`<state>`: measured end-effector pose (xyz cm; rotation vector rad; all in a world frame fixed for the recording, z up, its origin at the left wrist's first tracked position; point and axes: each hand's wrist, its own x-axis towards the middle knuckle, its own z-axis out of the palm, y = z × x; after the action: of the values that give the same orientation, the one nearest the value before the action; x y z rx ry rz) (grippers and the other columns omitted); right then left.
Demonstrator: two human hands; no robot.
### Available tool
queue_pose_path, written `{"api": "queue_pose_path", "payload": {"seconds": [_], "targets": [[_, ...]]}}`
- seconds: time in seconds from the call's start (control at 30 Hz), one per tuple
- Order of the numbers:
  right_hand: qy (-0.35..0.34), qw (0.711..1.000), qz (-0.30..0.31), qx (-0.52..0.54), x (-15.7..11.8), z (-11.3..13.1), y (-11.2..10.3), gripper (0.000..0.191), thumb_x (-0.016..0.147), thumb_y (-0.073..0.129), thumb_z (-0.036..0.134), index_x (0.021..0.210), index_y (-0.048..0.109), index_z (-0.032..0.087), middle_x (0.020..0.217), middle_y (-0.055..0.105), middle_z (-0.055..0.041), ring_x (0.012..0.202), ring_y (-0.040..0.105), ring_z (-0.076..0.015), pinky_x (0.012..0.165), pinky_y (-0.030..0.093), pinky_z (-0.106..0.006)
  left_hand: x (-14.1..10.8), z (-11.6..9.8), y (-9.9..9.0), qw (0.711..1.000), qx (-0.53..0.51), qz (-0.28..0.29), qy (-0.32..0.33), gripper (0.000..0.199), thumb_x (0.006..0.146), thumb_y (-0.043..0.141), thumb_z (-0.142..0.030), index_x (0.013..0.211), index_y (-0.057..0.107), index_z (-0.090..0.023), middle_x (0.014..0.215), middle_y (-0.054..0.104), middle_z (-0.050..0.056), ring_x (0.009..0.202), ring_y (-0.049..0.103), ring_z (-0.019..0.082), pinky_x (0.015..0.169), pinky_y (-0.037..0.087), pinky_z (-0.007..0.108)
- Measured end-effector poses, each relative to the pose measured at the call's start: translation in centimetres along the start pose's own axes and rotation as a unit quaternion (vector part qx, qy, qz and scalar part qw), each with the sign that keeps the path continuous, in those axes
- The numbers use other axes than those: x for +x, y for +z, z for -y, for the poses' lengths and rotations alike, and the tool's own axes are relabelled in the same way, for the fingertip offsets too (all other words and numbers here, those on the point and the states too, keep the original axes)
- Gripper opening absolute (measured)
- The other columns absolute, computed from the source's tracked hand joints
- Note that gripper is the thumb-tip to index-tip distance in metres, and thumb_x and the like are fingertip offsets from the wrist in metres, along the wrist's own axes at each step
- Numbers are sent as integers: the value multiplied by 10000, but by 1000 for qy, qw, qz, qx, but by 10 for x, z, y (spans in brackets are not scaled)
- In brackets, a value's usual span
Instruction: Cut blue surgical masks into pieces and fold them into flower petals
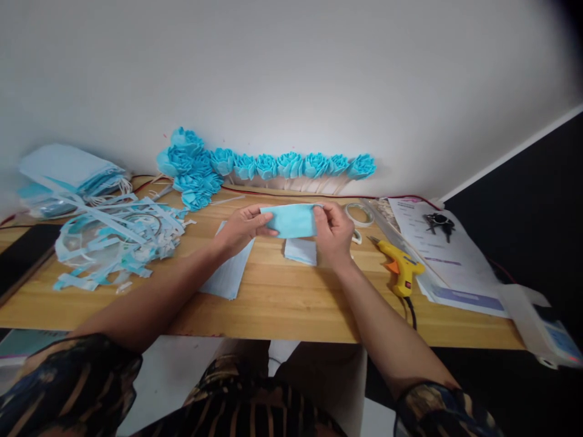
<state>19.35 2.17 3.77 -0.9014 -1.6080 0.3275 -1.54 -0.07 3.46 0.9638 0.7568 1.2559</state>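
Blue sheet (291,221): spread between both hands, above the table (291,303).
Left hand (248,227): pinching the sheet's left end.
Right hand (334,230): pinching its right end.
Clear bag (376,213): beside printed papers (437,252); pale contents indistinct.
Scrap heap (113,233): loose strips; any container underneath indiscernible.

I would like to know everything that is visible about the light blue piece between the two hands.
The light blue piece is a roughly rectangular sheet, plain and matte, resembling thin nonwoven fabric. Its long edges run from side to side, and its broad face is turned to the camera. The left hand grips one short end and the right hand the other, both thumbs on the near face. It appears held above the wooden table. Whether it has several layers cannot be told.
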Motion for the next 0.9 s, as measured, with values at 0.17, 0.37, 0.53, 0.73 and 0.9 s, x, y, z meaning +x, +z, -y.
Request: {"api": "queue_pose_path", "payload": {"seconds": [0.17,0.37,0.53,0.73,0.9], "targets": [[17,1000,2,1,-1,-3,1,238,942,558,383,893,688,189,723,663,11,639,558,-128,617,435,-253,1,2,-4,998,45,-35,-17,398,609,895,-439,696,684,-113,702,668,17,632,632,110,657,582,277],[31,999,4,12,0,-6,3,232,931,577,381,901,697,184,736,670,9,654,565,-128,627,432,-253,0,0,-4,997,54,-55,-15,393,590,901,-418,697,669,-120,724,663,13,650,627,112,669,565,288],[47,999,7,11,1,-6,3,252,926,567,400,887,685,181,738,654,9,666,553,-127,639,430,-254,1,1,-5,997,51,-49,-16,393,587,901,-413,714,662,-127,735,660,7,645,623,109,671,561,292],[61,998,5,15,3,-6,3,250,902,590,409,831,652,178,671,574,33,630,487,-112,602,392,-238,2,5,-7,998,45,-51,-14,400,606,892,-419,741,652,-129,734,666,4,644,646,119,697,554,296],[70,997,7,16,2,-6,2,260,900,584,427,816,637,186,654,542,38,619,461,-112,592,376,-239,2,7,-6,999,24,-45,-2,399,616,890,-421,734,642,-132,714,664,-5,636,657,118,715,559,293]]}}
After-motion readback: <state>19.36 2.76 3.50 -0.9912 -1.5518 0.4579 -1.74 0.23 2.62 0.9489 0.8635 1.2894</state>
